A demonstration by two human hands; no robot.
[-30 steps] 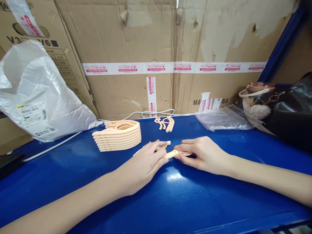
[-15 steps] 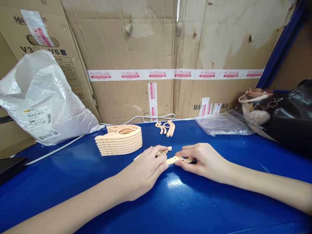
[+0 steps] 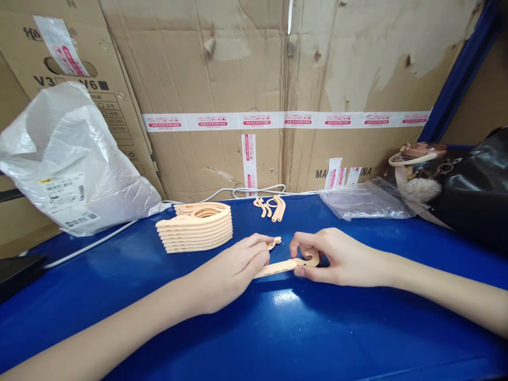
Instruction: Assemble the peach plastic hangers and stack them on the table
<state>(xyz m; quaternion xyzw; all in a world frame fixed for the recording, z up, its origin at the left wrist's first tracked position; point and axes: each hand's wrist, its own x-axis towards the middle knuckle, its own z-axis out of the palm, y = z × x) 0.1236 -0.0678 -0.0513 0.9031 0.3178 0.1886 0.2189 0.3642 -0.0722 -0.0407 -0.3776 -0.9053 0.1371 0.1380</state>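
Note:
A peach plastic folding hanger (image 3: pixel 277 269) lies between my hands, its flat slotted arm running to a curved hook. My right hand (image 3: pixel 333 259) pinches it near the hook, with the thumb below and the index finger bent above. My left hand (image 3: pixel 234 267) is closed over the arm's other end, hiding it. Another peach piece (image 3: pixel 274 243) shows beyond the left fingers; whether it joins the hanger I cannot tell. Left of the hands stands a neat stack of peach folding hangers (image 3: pixel 194 238). Behind them lie several loose curved hanger parts (image 3: pixel 279 209).
The blue tabletop (image 3: pixel 286 338) ends at tall cardboard (image 3: pixel 218 69). A white plastic parcel (image 3: pixel 75 164) leans at the left, above a dark object (image 3: pixel 19 275). A white cable (image 3: pixel 99 245) runs along the back. Clear plastic wrap (image 3: pixel 365 201) and a black bag (image 3: pixel 476 185) lie at the right.
My right hand and the hook end have shifted a little to the right. More of the hanger's slotted arm shows between the hands. My left hand has moved slightly left.

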